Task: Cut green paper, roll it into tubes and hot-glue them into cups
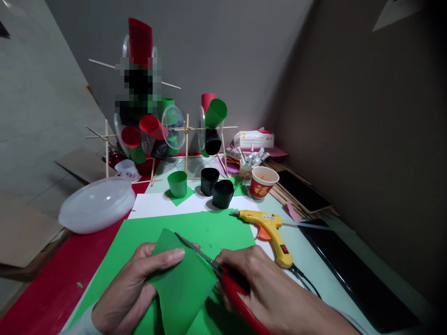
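Observation:
My left hand (134, 279) pinches a piece of green paper (185, 284), thumb on top and fingers behind it. Closed round the red handles of a pair of scissors (204, 257) is my right hand (253, 279). The scissors' blades lie along the upper right edge of the piece, their tip pointing up and left. Both hands are above a large green sheet (202, 223) spread on the table. Just beyond, a small green paper cup (178, 184) stands upright beside two black paper cups (223, 194).
A yellow hot glue gun (267, 228) lies right of the sheet, its cord trailing forward. Behind it are a red paper bowl (263, 182), a cup of markers (246, 170) and a dark tablet (303, 190). A stick frame (186, 144) holding coloured cups stands at the back. Left lies a translucent lid (99, 204).

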Motion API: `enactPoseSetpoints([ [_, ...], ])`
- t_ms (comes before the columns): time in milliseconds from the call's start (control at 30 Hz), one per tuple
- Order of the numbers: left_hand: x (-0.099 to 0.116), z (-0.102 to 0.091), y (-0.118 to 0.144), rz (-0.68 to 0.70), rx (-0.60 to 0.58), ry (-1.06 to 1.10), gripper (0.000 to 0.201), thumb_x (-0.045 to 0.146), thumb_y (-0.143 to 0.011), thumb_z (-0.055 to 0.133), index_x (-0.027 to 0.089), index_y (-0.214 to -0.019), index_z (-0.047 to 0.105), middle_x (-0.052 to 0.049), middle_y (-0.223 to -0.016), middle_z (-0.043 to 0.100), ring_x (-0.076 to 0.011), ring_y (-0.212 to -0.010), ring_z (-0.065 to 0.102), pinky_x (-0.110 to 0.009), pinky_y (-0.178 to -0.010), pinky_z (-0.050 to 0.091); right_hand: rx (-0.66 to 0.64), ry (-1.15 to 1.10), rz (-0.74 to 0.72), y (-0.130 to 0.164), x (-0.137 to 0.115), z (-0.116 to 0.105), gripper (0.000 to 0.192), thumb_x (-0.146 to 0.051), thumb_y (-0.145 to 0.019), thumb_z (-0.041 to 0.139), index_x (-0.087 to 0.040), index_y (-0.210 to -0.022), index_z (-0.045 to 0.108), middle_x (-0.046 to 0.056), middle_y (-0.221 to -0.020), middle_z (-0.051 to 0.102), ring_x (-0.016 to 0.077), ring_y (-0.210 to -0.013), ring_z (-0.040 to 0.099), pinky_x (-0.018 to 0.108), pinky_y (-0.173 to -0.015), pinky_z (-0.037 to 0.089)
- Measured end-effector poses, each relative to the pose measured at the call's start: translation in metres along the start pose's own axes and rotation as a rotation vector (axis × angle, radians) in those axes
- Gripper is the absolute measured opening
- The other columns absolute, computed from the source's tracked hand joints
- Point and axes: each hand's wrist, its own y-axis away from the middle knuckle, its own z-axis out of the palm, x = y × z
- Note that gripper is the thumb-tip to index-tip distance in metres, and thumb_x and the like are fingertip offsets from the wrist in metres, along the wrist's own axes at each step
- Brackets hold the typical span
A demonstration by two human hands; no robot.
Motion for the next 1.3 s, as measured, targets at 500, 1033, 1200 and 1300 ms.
enactPoseSetpoints([
  [500,-0.016,-0.014,-0.011,0.014,-0.030,-0.089,0.040,0.020,-0.063,0.091,0.028,-0.095,0.068,0.001,-0.068,0.073,-0.0299,-0.076,0.073,-0.041,-0.068,0.063,-0.040,-0.046,0.026,0.000,-0.003,-0.004,0.010,-0.026,-0.082,0.067,-0.022,-0.090,0.063,0.003,-0.089,0.068,0.0193,-0.081,0.059,0.024,-0.061,0.035],
  [1033,-0.010,0.000,-0.001,-0.020,-0.025,-0.080,0.023,0.006,-0.073,0.083,0.022,-0.077,0.067,-0.005,-0.077,0.082,-0.0255,-0.073,0.078,-0.038,-0.067,0.067,-0.024,0.005,-0.016,0.000,-0.002,-0.001,0.010,-0.015,-0.092,0.058,-0.019,-0.088,0.066,0.004,-0.081,0.067,0.0182,-0.075,0.060,0.027,-0.066,0.038],
  [1200,-0.011,0.001,-0.002,-0.019,-0.046,-0.083,0.020,0.005,-0.077,0.080,0.021,-0.080,0.067,-0.006,-0.081,0.083,-0.0257,-0.076,0.079,-0.040,-0.072,0.067,-0.018,0.012,-0.006,-0.004,0.000,0.001,0.012,-0.016,-0.088,0.059,-0.019,-0.095,0.068,0.005,-0.086,0.069,0.0194,-0.080,0.061,0.027,-0.066,0.036],
  [1300,-0.013,-0.001,-0.003,-0.009,-0.032,-0.078,0.024,0.004,-0.078,0.079,0.022,-0.077,0.063,-0.002,-0.069,0.078,-0.0227,-0.070,0.076,-0.037,-0.069,0.067,-0.019,0.011,0.012,-0.004,0.002,0.003,0.012,-0.016,-0.086,0.061,-0.020,-0.095,0.067,0.003,-0.085,0.068,0.0184,-0.078,0.058,0.026,-0.066,0.035],
])
